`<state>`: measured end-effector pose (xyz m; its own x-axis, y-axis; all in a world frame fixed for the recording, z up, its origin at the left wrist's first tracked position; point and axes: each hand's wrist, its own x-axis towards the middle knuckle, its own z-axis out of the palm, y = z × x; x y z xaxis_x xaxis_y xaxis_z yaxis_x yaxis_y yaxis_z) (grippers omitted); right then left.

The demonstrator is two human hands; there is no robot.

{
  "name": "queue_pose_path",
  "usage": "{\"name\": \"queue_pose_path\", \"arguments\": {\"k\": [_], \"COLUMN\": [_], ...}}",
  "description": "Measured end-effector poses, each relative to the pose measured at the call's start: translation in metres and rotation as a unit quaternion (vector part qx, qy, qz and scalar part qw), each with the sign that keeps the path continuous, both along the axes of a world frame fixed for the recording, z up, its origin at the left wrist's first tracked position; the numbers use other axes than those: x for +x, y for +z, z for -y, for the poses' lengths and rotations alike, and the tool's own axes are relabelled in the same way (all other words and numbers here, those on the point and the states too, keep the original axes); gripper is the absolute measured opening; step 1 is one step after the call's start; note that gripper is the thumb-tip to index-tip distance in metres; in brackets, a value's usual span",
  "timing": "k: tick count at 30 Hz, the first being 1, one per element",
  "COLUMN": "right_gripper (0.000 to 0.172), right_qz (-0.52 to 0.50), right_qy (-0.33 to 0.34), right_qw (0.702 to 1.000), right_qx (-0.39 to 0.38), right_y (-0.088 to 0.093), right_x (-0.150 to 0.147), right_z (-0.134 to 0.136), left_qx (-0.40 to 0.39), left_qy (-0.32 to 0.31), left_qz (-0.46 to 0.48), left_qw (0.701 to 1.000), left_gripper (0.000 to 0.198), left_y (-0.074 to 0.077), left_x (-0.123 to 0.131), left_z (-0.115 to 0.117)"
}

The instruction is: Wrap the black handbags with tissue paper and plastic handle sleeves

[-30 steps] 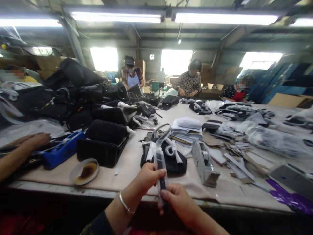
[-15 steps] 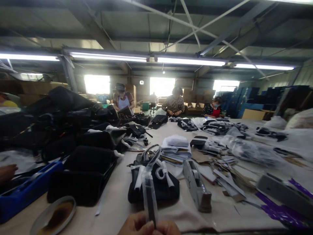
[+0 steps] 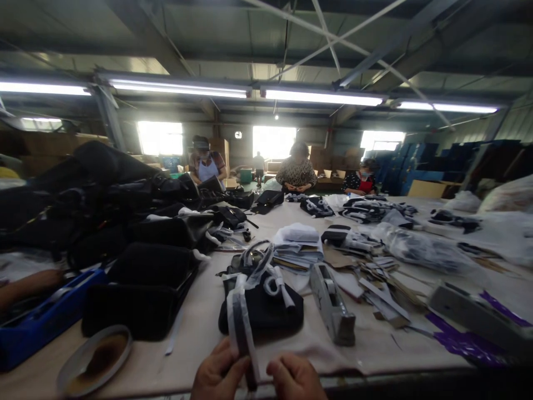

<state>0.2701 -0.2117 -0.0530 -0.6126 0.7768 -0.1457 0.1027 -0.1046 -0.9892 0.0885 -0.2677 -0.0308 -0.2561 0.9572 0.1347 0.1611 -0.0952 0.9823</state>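
A black bag (image 3: 266, 308) lies on the table before me, with white wrapping tied about its handle. From it a dark strap (image 3: 240, 319), edged with whitish translucent wrapping, runs toward me. My left hand (image 3: 220, 371) pinches the strap's near end between thumb and fingers. Just right of the strap, my right hand (image 3: 296, 379) is closed with thumb against fingers; whatever it holds, if anything, is hidden. A grey tape dispenser (image 3: 333, 308) stands right of the bag.
Black bags (image 3: 137, 300) are piled at left, near a blue bin (image 3: 50, 328) and a stained dish (image 3: 95, 361). Another person's arm (image 3: 31, 286) reaches over the bin. Paper stacks (image 3: 297, 247), cardboard scraps (image 3: 387, 300) and a second dispenser (image 3: 470, 316) lie beyond. Several co-workers are across the table.
My hands have moved apart: the left has gone slightly left with the strap, the right has come away from it. The other person's arm reaches further over the blue bin.
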Motion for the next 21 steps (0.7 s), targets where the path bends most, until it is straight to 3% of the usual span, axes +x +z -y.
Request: {"name": "queue_pose_path", "arguments": {"k": [2, 5, 8, 11, 17, 21], "right_gripper": [0.065, 0.048, 0.021, 0.017, 0.030, 0.037], "right_qz": [-0.013, -0.088, -0.151, -0.155, -0.106, -0.053], "right_qy": [0.035, -0.006, -0.072, -0.072, -0.041, -0.047], "right_qw": [0.988, 0.913, 0.856, 0.850, 0.943, 0.974], "right_qx": [-0.149, -0.399, -0.490, -0.498, -0.312, -0.215], "right_y": [0.000, 0.003, 0.004, 0.003, -0.002, -0.004], "right_x": [-0.002, -0.011, -0.019, -0.023, -0.023, -0.022], "right_z": [0.006, 0.020, 0.027, 0.029, 0.034, 0.030], "left_qx": [0.033, 0.059, 0.059, 0.046, 0.051, -0.015], "left_qy": [0.000, -0.029, -0.055, -0.068, -0.071, -0.074], "left_qz": [-0.012, -0.032, -0.048, -0.045, -0.044, 0.032], "left_qw": [0.999, 0.997, 0.996, 0.996, 0.995, 0.997], "left_gripper": [0.026, 0.025, 0.027, 0.025, 0.015, 0.018], "left_y": [-0.002, -0.010, -0.020, -0.026, -0.018, -0.005], "left_x": [0.008, 0.021, 0.028, 0.025, 0.013, 0.010], "left_z": [0.004, 0.012, 0.023, 0.034, 0.047, 0.043]}}
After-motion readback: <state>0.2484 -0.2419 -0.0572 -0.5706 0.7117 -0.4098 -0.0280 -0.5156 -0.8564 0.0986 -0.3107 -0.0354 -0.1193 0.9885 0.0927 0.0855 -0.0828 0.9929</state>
